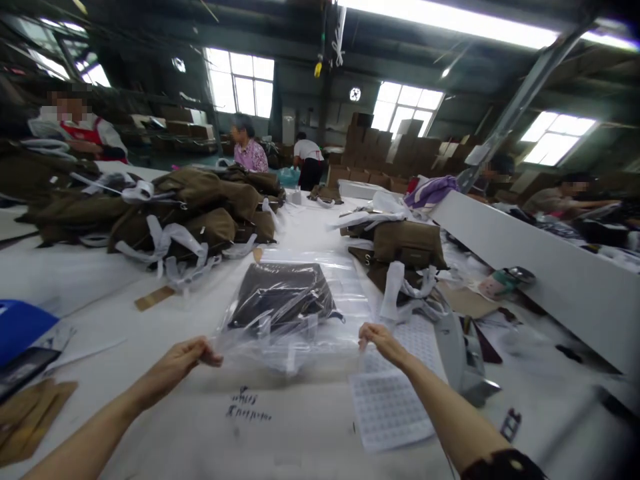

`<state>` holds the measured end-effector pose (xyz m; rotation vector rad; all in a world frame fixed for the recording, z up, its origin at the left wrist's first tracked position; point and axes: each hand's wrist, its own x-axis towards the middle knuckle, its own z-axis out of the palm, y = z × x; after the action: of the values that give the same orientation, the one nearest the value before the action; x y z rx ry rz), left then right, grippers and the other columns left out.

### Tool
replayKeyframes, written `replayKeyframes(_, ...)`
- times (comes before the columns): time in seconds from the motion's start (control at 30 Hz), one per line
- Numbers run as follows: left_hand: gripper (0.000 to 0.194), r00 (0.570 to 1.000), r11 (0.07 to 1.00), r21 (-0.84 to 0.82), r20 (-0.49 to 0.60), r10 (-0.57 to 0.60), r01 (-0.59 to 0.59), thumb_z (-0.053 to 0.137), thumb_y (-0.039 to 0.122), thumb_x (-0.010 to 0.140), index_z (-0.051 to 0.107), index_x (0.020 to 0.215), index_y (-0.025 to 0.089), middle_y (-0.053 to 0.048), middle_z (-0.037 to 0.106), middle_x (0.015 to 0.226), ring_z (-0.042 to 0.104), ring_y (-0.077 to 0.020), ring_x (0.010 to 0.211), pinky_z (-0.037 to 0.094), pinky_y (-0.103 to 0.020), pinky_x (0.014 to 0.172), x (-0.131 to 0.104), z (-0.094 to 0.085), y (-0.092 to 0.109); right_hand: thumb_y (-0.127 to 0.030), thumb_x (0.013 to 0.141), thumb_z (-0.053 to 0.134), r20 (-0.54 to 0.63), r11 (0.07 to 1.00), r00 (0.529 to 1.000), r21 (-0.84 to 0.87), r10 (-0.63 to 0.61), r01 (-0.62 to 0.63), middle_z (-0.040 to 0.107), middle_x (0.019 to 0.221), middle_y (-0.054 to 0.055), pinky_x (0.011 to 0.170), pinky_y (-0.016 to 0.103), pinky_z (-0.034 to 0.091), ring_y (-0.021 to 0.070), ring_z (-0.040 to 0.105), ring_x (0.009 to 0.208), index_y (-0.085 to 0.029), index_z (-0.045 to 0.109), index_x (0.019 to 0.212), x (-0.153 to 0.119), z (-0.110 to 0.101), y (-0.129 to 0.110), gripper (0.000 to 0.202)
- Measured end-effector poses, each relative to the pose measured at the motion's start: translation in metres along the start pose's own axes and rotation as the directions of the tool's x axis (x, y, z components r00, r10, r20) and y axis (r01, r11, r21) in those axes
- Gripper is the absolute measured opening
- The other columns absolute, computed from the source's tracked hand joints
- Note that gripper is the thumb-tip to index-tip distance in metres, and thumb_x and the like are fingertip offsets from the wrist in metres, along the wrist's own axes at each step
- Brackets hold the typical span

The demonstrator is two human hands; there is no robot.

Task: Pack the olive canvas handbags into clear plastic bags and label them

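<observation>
A clear plastic bag (pixel 345 283) lies in front of me on the white table, with a dark brown folded bag (pixel 280 287) inside it. White wrapped straps show through the film near its front edge. My left hand (pixel 193 353) pinches the near left corner of the plastic, fingers closed. At the near right corner, my right hand (pixel 380 340) is closed on the same plastic. The near edge of the film stretches between both hands, close above the tabletop.
Brown bags (pixel 200 207) with white-wrapped straps are heaped at left; more brown bags (pixel 407 243) lie at right. Sticker sheets (pixel 393 410), a tape dispenser (pixel 465 353) and a jar (pixel 505 281) are on the right. A white board (pixel 530 273) edges the table. Several people work beyond.
</observation>
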<state>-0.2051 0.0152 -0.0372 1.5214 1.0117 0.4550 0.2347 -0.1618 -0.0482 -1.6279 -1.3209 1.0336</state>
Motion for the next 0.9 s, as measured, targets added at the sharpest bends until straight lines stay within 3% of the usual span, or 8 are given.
replayKeyframes(0.17,0.047,0.988,0.982,0.189,0.157,-0.017,-0.013,0.049,0.061,0.076,0.068,0.084,0.019,-0.006,0.064,0.11,0.054,-0.0278,0.109,0.035,-0.042,0.102,-0.01,0.01,-0.032,-0.036,0.065,0.067,0.0,0.961,0.994,-0.256,-0.106,0.102,0.065,0.084,0.006,0.083,0.038,0.042,0.0233,0.056,0.085,-0.018,0.064,0.082,-0.032,0.054,-0.023,0.025)
replayKeyframes(0.23,0.042,0.988,0.971,0.222,0.143,0.052,-0.083,0.051,0.058,0.076,0.068,0.081,0.02,-0.005,0.063,0.111,0.054,-0.0267,0.109,0.035,-0.039,0.102,-0.015,0.003,-0.035,-0.04,0.065,0.068,-0.01,0.876,0.948,-0.386,-0.319,0.29,0.059,0.108,0.01,0.09,0.04,0.039,0.0257,0.051,0.101,-0.018,0.055,0.111,-0.041,0.098,-0.047,0.053)
replayKeyframes(0.33,0.037,0.975,0.948,0.254,0.163,0.151,-0.189,0.051,0.054,0.078,0.068,0.078,0.021,-0.003,0.066,0.1,0.058,-0.0237,0.099,0.043,-0.032,0.094,-0.022,-0.007,-0.04,-0.052,0.045,0.078,0.147,0.777,0.916,-0.49,-0.373,0.395,0.054,0.116,0.016,0.092,0.045,0.038,0.0308,0.049,0.102,-0.013,0.036,0.131,-0.05,0.178,-0.057,0.103)
replayKeyframes(0.43,0.033,0.956,0.925,0.276,0.211,0.206,-0.26,0.051,0.049,0.08,0.068,0.078,0.02,-0.004,0.066,0.096,0.059,-0.022,0.095,0.046,-0.027,0.088,-0.032,-0.013,-0.043,-0.036,0.062,0.074,0.173,0.697,0.956,-0.655,-0.238,0.292,0.061,0.098,0.013,0.079,0.04,0.045,0.028,0.054,0.088,-0.013,0.054,0.109,-0.055,0.236,-0.036,0.056)
replayKeyframes(0.5,0.032,0.938,0.899,0.302,0.235,0.253,-0.318,0.05,0.047,0.081,0.067,0.075,0.02,-0.004,0.066,0.094,0.059,-0.0213,0.093,0.046,-0.026,0.086,-0.036,-0.013,-0.039,-0.016,0.075,0.059,0.185,0.667,0.958,-0.688,-0.22,0.286,0.063,0.087,0.008,0.073,0.034,0.046,0.023,0.056,0.081,-0.016,0.06,0.091,-0.059,0.25,-0.02,0.016)
replayKeyframes(0.63,0.032,0.89,0.779,0.43,0.218,0.401,-0.457,0.043,0.042,0.087,0.064,0.075,0.02,-0.002,0.064,0.083,0.058,-0.0169,0.085,0.042,-0.027,0.088,-0.026,0.007,-0.013,-0.008,0.075,0.054,0.087,0.822,0.972,-0.521,-0.219,0.232,0.063,0.091,0.005,0.072,0.027,0.043,0.0178,0.057,0.082,-0.019,0.065,0.082,-0.072,0.254,-0.006,0.017)
replayKeyframes(0.73,0.03,0.829,0.568,0.657,0.162,0.535,-0.495,0.041,0.039,0.089,0.064,0.081,0.022,-0.002,0.062,0.082,0.056,-0.0168,0.083,0.042,-0.029,0.082,0.0,0.044,0.009,-0.011,0.074,0.055,-0.068,0.976,0.997,-0.212,0.04,-0.054,0.063,0.08,0.003,0.07,0.024,0.042,0.0154,0.058,0.078,-0.018,0.068,0.074,-0.079,0.257,-0.003,0.015)
replayKeyframes(0.9,0.024,0.782,0.424,0.815,0.056,0.621,-0.395,0.042,0.031,0.09,0.062,0.084,0.02,-0.004,0.057,0.079,0.055,-0.0181,0.074,0.041,-0.028,0.068,0.037,0.112,0.008,-0.01,0.07,0.053,-0.027,0.903,0.919,0.198,0.393,-0.381,0.06,0.058,-0.001,0.05,0.02,0.037,0.0117,0.055,0.055,-0.012,0.067,0.073,-0.074,0.262,0.011,0.015)
